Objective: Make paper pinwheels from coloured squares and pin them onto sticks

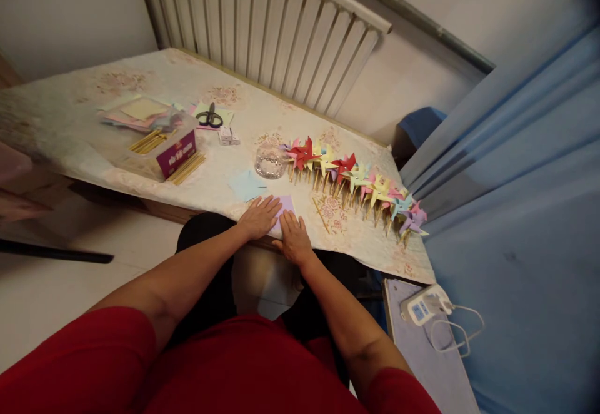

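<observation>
A purple sheet of paper [286, 203] lies at the table's front edge. My left hand [259, 217] rests flat on its left side, fingers stretched out. On its lower right part lies my right hand [294, 237], palm down with the fingers extended. Just beyond my left hand is a light blue sheet of paper [247, 185] with a small dark thin item on it. A clear round container [270, 162] holding small shiny pieces stands behind the sheets. To the right, a loose thin stick [321, 215] lies on the flowered cloth.
Several finished paper pinwheels [359, 176] on sticks line the table's right side. At left are a clear box [175, 151] with sticks, stacked coloured papers [143, 111], black-handled scissors [209, 117] and small white boxes [229, 137]. A white power strip [425, 305] sits lower right, beside a blue curtain [529, 214].
</observation>
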`<state>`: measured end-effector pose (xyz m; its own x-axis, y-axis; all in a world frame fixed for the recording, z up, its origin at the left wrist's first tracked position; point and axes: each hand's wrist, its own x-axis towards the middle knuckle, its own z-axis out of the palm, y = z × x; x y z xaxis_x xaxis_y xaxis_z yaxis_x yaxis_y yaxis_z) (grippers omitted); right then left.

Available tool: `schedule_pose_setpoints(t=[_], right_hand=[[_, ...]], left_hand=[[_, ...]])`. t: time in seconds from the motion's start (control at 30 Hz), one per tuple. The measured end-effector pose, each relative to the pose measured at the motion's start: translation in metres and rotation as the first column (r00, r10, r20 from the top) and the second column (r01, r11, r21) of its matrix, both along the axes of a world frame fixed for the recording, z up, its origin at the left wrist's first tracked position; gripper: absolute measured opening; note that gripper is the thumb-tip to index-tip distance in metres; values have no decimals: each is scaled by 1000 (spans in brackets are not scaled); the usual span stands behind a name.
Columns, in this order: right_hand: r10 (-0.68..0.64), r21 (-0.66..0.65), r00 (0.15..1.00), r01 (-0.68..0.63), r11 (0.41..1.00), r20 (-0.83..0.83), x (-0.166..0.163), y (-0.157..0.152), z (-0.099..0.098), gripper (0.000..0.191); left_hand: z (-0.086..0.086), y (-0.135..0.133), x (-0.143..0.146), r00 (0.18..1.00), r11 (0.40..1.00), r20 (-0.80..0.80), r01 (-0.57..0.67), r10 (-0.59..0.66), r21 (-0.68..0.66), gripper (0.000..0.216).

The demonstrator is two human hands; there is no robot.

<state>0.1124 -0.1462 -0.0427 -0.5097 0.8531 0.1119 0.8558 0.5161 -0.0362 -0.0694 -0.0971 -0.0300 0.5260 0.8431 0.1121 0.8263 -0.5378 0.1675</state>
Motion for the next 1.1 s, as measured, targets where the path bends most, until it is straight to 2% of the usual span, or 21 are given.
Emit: schedule_pose_setpoints(t=[0.3, 0.63, 0.93, 1.1], right_hand=[[-37, 3, 999, 37, 999, -20, -7, 13, -2, 82], [-43, 14, 999, 43, 999, -4, -5, -2, -3, 84], [-69, -6, 998, 69, 998, -13, -11, 11, 0, 85], [-72, 4, 997, 73, 997, -29, -11, 7, -2, 85]], left_hand=[[-3, 1, -1, 1000, 999, -10, 5, -4, 31, 54], [-6, 2, 0, 1000, 1000, -21, 4, -3, 30, 55], [-10, 3, 0, 1000, 999, 8, 7, -7, 51, 55], [-8, 2, 0, 1000, 999, 4, 1, -1, 47, 54]])
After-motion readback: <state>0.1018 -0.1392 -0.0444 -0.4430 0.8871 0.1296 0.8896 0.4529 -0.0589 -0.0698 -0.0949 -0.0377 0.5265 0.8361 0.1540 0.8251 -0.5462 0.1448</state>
